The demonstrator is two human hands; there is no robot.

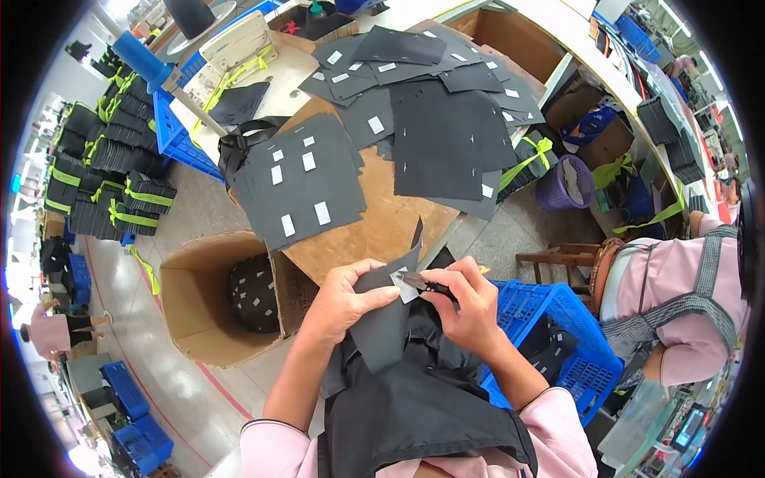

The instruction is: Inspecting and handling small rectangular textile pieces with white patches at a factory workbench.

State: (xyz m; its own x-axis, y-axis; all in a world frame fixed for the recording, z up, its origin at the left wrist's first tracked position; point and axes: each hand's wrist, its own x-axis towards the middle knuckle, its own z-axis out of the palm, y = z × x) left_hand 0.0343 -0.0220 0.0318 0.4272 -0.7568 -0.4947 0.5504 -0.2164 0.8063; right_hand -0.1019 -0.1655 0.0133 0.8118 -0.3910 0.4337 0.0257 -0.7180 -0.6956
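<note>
My left hand (341, 304) pinches a dark grey panel (381, 334), apparently fabric, between thumb and fingers above my lap. A white label (408, 290) sits on this panel, beside my left thumb. Closed around small dark thread snips (437, 287), my right hand (468, 307) holds their tip against the label; whether the blades cut anything is too small to tell. Just beyond my hands, a fanned stack of dark panels with white labels (307, 187) lies on the brown board (382, 219). More dark panels (434, 131) are piled to its right and farther back.
An open cardboard box (187, 307) stands at left, with labelled dark pieces inside. Close to my right arm is a blue plastic basket (586, 374). A co-worker in pink (677, 287) sits at right, near a purple bin (564, 195). Tied bundles (119, 151) stand far left.
</note>
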